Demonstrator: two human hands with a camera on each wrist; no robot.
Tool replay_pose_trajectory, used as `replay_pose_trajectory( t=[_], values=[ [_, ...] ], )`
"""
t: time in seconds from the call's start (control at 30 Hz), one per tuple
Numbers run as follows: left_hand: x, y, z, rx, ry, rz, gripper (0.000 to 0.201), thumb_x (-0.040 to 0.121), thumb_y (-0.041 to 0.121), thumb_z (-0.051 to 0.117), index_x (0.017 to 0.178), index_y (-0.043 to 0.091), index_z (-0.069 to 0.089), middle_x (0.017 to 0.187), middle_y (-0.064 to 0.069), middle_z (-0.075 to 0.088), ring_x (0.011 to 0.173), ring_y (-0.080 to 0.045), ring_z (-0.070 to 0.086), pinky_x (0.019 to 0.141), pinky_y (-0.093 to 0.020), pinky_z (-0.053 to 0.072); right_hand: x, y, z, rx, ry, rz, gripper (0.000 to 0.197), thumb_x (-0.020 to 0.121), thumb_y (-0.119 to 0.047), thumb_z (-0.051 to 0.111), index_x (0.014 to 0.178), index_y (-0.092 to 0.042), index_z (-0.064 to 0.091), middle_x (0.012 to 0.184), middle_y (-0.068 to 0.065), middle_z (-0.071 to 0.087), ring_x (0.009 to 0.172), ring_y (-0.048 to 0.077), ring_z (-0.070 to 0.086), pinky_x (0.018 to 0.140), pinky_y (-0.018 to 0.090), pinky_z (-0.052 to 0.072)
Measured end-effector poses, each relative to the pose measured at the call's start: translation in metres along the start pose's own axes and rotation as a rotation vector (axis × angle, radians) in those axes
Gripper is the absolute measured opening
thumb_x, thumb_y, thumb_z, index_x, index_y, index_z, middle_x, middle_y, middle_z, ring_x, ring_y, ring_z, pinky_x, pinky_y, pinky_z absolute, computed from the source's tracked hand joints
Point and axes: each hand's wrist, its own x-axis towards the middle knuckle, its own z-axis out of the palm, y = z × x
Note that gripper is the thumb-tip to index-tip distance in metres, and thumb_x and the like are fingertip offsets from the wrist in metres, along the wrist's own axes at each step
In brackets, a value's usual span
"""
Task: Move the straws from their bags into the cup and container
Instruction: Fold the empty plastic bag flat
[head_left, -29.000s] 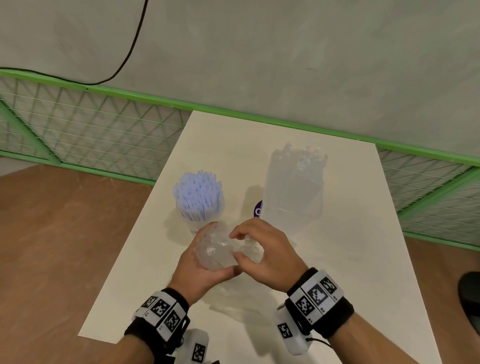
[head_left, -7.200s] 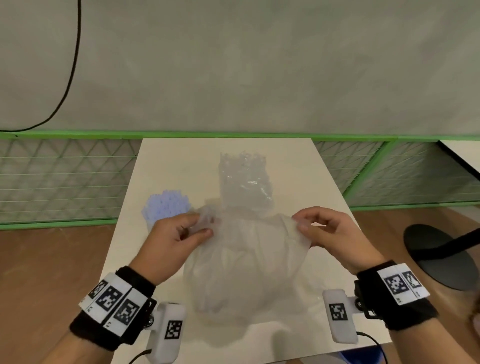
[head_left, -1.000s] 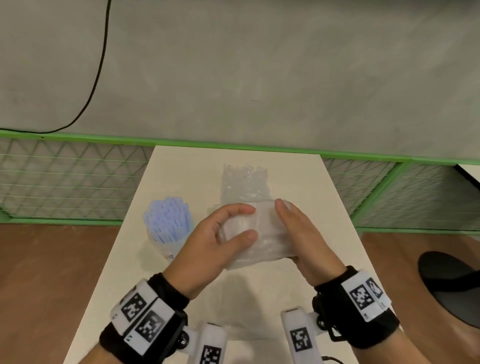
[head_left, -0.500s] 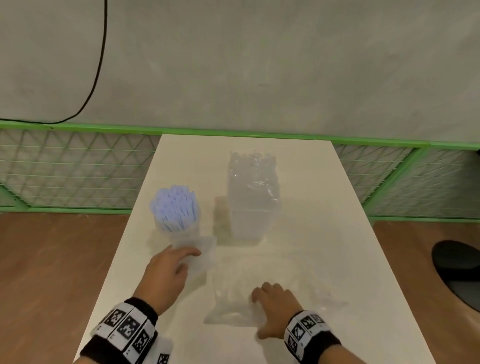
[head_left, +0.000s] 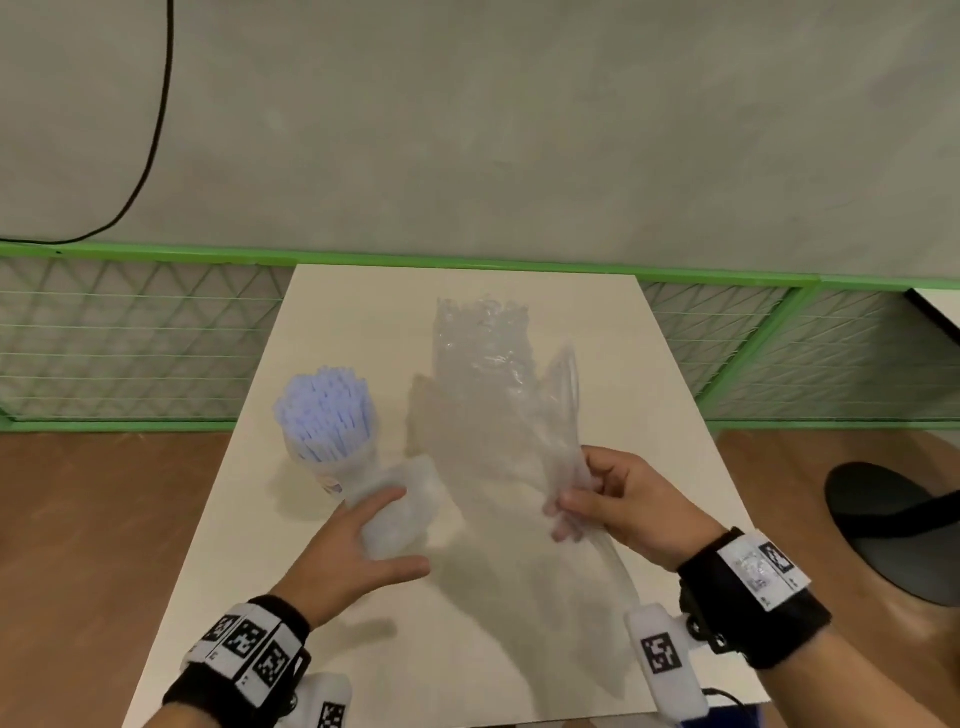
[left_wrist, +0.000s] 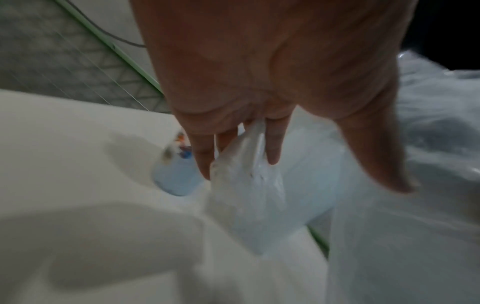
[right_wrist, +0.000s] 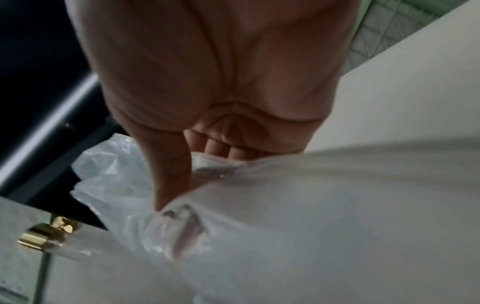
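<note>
My left hand (head_left: 358, 540) grips a small crumpled bag (head_left: 400, 514) at the frame's centre, just below the cup (head_left: 345, 475) of blue straws (head_left: 324, 410). My right hand (head_left: 628, 499) pinches a large clear bag (head_left: 519, 441) right of centre, in front of the container (head_left: 480, 338) of clear straws.

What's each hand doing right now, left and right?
Left hand: fingers curled round the small folded plastic bag.
Right hand: pinching the large clear plastic bag, lifted off the table.
</note>
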Motion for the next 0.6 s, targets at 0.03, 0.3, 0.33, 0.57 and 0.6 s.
replay_pose_trajectory(
  t=[0.03, 0.3, 0.33, 0.57, 0.6],
  values=[
    [0.002, 0.010, 0.002, -0.052, -0.032, 0.023, 0.097, 0.042, 0.076, 0.078, 0.131, 0.049, 0.049, 0.135, 0.026, 0.042, 0.129, 0.002, 0.035, 0.107, -0.025, 0.029, -0.001, -0.005, 0.001, 0.037, -0.002, -0.020, 0.042, 0.081, -0.019, 0.077, 0.098, 0.013, 0.055, 0.081, 0.018, 0.069, 0.065, 0.027, 0.068, 0.061, 0.030, 0.052],
    [0.016, 0.072, 0.018, -0.441, -0.158, 0.096, 0.030, 0.073, 0.027, 0.080, 0.099, 0.013, 0.077, 0.099, -0.004, 0.077, 0.094, -0.019, 0.073, 0.086, -0.033, 0.057, -0.003, -0.016, -0.002, 0.094, 0.141, -0.064, 0.057, 0.076, -0.025, 0.082, 0.092, 0.016, 0.047, 0.069, 0.015, 0.060, 0.052, 0.021, 0.061, 0.053, 0.030, 0.052],
    [0.016, 0.075, 0.018, -0.448, -0.142, 0.092, 0.026, 0.074, 0.026, 0.077, 0.096, 0.012, 0.078, 0.096, -0.005, 0.077, 0.090, -0.019, 0.073, 0.079, -0.029, 0.058, -0.003, -0.019, -0.004, 0.031, 0.234, -0.093, 0.047, 0.079, -0.022, 0.077, 0.087, 0.013, 0.047, 0.067, 0.012, 0.059, 0.051, 0.019, 0.059, 0.055, 0.031, 0.052],
    [0.015, 0.086, 0.004, -0.481, -0.036, 0.160, 0.030, 0.080, 0.034, 0.065, 0.101, 0.017, 0.077, 0.105, 0.004, 0.076, 0.104, -0.010, 0.069, 0.092, -0.024, 0.050, -0.018, -0.015, -0.011, 0.046, 0.227, 0.031, 0.029, 0.085, -0.017, 0.064, 0.113, -0.009, 0.062, 0.088, 0.015, 0.070, 0.064, 0.027, 0.066, 0.057, 0.032, 0.054],
    [0.013, 0.087, 0.001, -0.481, -0.075, 0.157, 0.030, 0.081, 0.033, 0.064, 0.105, 0.018, 0.075, 0.107, 0.005, 0.075, 0.105, -0.010, 0.068, 0.087, -0.020, 0.051, -0.020, -0.012, -0.010, 0.033, 0.212, 0.051, 0.028, 0.085, -0.016, 0.064, 0.113, -0.009, 0.063, 0.086, 0.018, 0.069, 0.061, 0.029, 0.066, 0.056, 0.032, 0.054]
  ],
)
